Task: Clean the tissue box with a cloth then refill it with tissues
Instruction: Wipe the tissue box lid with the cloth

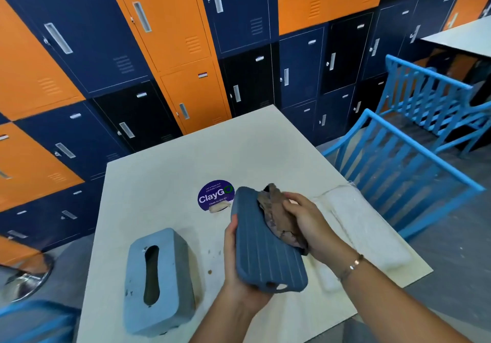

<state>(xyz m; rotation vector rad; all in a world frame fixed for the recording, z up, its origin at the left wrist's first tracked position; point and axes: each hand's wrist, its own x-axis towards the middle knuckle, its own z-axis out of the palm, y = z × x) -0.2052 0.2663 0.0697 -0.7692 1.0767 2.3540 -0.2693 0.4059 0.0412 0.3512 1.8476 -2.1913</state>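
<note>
Both raised: left hand grips base, right hand clutches cloth.

table: pale, square | on it: blue slotted box cover, purple sticker, wrapped tissue pack, brown crumbs

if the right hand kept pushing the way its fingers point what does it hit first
Probably the ribbed blue tissue box panel: the right hand grips the brown cloth against it, fingers pointing left into it.
</note>
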